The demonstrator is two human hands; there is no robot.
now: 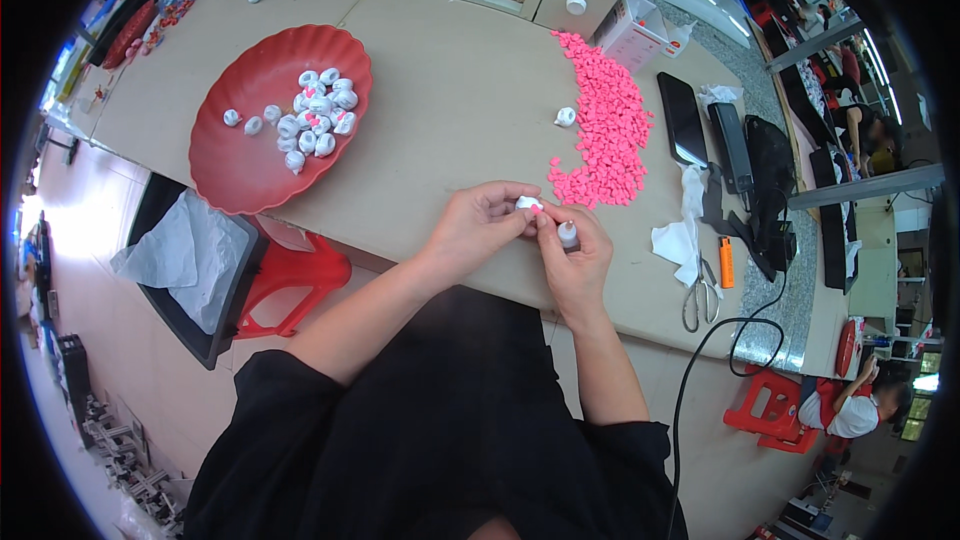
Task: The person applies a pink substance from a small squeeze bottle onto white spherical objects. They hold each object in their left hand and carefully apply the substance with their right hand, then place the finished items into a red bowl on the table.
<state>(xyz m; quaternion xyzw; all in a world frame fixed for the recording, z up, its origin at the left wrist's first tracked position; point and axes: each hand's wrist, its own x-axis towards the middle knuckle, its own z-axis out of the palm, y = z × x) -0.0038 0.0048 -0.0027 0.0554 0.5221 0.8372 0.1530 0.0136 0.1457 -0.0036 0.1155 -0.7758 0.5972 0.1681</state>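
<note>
My left hand (478, 223) pinches a small white figurine (527, 203) at the table's near edge. My right hand (576, 252) presses a tiny pink piece (537, 209) against that figurine with its fingertips and also grips a small white glue bottle (568, 235) in the palm. A heap of pink pieces (606, 130) lies just beyond my hands, with one white figurine (566, 116) beside it. A red scalloped bowl (240, 155) to the left holds several white figurines (315, 115).
Scissors (702, 292), an orange lighter (726, 262), crumpled tissue (683, 230), a black phone (682, 118) and a black cable (700, 370) lie at right. A red stool (295, 280) and a black bin with a bag (185, 260) stand at left. Another person (855, 405) sits at lower right.
</note>
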